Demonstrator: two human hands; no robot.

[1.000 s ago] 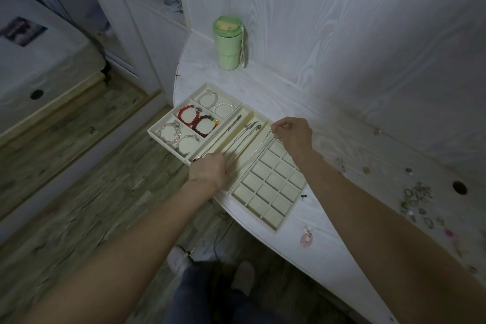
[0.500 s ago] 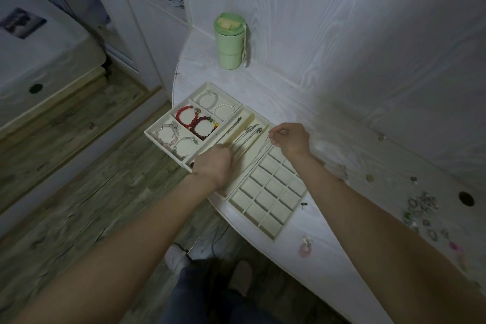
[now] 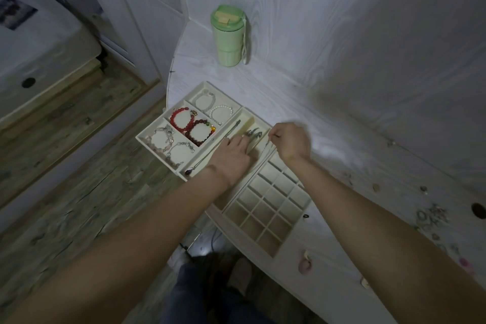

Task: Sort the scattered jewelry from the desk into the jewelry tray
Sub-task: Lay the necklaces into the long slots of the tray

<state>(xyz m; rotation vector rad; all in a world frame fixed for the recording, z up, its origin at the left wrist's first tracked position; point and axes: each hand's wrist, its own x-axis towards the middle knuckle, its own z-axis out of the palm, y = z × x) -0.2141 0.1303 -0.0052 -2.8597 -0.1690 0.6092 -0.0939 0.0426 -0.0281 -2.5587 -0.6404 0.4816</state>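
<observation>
So, going left to right: the jewelry tray (image 3: 238, 109) sits at the left end of the desk (image 3: 328, 139), partly hanging over the edge. Its left compartments already look sorted: a red bead bracelet (image 3: 181, 119), a dark bead bracelet (image 3: 201, 133), a pearl bracelet (image 3: 222, 113) and a few pale stone ones, each in a slot. The long slots in the middle hold a pendant necklace (image 3: 207, 156) and a couple more chains. The grid of small squares (image 3: 268, 205) on the tray's right side looks bare, so I'd guess rings and earrings haven't started yet.

The left hand (image 3: 231, 158) lies flat over the long slots, fingers spread and pressing down, probably steadying a chain, not closed on anything I can make out. The right hand (image 3: 289, 142) has thumb and forefinger pinched together on the end of a thin silver necklace (image 3: 268, 146), which trails down into the slot beside the grid.

Further right there's plenty left: a pink pendant (image 3: 305, 265) near the desk's front edge, a pile of rings (image 3: 431, 218) and small scattered bits toward the far right. I'd call it roughly halfway, with bracelets done, necklaces in progress and small stuff untouched.
</observation>
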